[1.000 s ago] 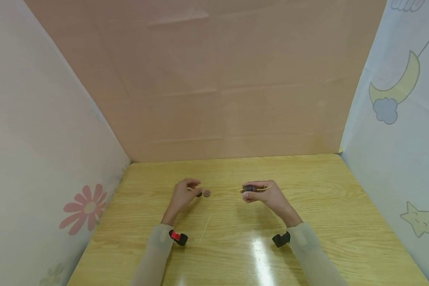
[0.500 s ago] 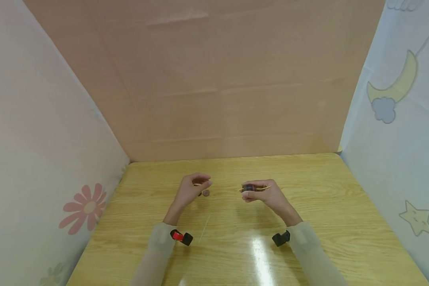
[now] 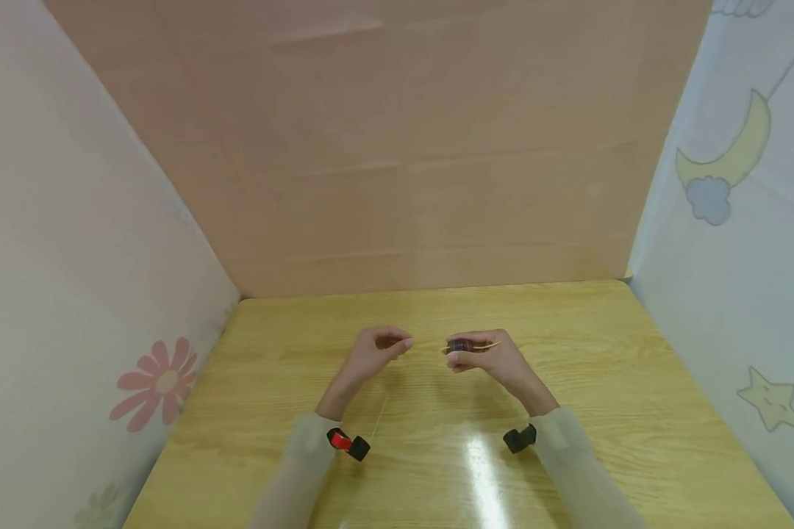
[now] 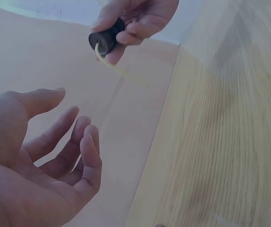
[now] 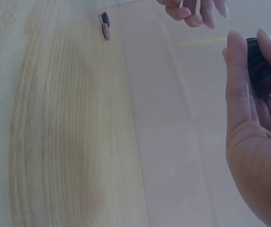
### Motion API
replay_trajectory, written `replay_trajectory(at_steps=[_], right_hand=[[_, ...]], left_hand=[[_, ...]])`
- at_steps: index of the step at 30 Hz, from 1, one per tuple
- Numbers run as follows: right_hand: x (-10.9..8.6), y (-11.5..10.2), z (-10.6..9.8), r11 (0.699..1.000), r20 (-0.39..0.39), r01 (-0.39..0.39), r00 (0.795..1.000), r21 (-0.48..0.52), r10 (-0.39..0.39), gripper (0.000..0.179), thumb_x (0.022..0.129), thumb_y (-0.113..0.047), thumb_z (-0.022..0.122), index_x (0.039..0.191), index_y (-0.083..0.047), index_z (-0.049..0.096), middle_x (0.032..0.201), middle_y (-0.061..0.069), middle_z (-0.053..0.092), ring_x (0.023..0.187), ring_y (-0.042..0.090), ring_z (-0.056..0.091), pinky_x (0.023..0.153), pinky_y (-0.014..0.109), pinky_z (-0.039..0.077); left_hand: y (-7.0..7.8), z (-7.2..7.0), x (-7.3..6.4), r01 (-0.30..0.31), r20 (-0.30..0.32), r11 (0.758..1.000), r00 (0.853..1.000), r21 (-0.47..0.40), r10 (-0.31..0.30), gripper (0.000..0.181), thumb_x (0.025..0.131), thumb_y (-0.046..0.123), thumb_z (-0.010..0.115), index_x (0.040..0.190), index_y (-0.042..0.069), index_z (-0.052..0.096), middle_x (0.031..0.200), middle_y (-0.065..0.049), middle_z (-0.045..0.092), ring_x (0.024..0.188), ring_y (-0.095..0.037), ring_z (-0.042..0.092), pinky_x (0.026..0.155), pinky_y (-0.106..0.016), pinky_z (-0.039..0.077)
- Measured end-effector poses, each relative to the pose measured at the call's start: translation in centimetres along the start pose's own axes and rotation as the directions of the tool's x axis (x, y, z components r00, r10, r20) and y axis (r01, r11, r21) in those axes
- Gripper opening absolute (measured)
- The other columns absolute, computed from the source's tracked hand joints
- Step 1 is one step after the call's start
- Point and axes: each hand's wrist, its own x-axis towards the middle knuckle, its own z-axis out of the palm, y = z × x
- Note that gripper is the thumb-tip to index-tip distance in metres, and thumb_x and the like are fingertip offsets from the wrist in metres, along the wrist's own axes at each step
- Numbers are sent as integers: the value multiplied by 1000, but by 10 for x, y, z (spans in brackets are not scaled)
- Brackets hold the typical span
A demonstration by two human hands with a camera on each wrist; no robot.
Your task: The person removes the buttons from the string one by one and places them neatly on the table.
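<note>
In the head view my right hand holds a short stack of dark, round buttons between thumb and fingers. A yellow cord runs through the stack and sticks out at both ends. The left wrist view shows the front button with holes and the loose cord end pointing toward my left hand. That hand, left of the stack, has its thumb apart from loosely bent fingers and nothing between them. Two loose buttons lie on the table in the right wrist view; my left hand hides them from the head view.
The wooden table has a brown paper sheet behind it. Patterned pale walls stand at both sides. A thin pale line lies on the table beside my left wrist.
My left hand has moved right, away from over the loose buttons and closer to the stack, now covering the buttons in the head view. My right hand keeps holding the stack almost still.
</note>
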Motion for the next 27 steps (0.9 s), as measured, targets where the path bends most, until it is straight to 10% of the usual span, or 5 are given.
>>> replay_trajectory(at_steps=[10, 19, 27], right_hand=[[0, 1, 3, 1000, 1, 9, 1000, 2, -9, 40, 88, -23, 75, 123, -6, 67, 113, 30, 68, 97, 38, 71, 87, 47, 58], [2, 0, 2, 999, 7, 35, 999, 9, -35, 49, 88, -19, 74, 127, 6, 60, 102, 21, 72, 90, 29, 73, 84, 51, 58], [4, 1, 3, 998, 23, 61, 998, 9, -62, 42, 88, -15, 74, 125, 3, 63, 102, 19, 73, 88, 27, 74, 83, 51, 58]], left_hand=[[10, 23, -1, 12, 94, 998, 996, -56, -7, 37, 92, 52, 63, 115, 23, 72, 116, 2, 69, 110, -33, 62, 95, -55, 50], [19, 35, -2, -24, 77, 1000, 997, -2, 24, 42, 94, 49, 62, 115, 15, 73, 113, 1, 71, 99, -14, 65, 89, -52, 54], [21, 38, 0, -25, 53, 998, 998, 62, 22, 32, 92, 55, 62, 109, 31, 74, 113, 7, 71, 102, -12, 65, 83, -37, 56]])
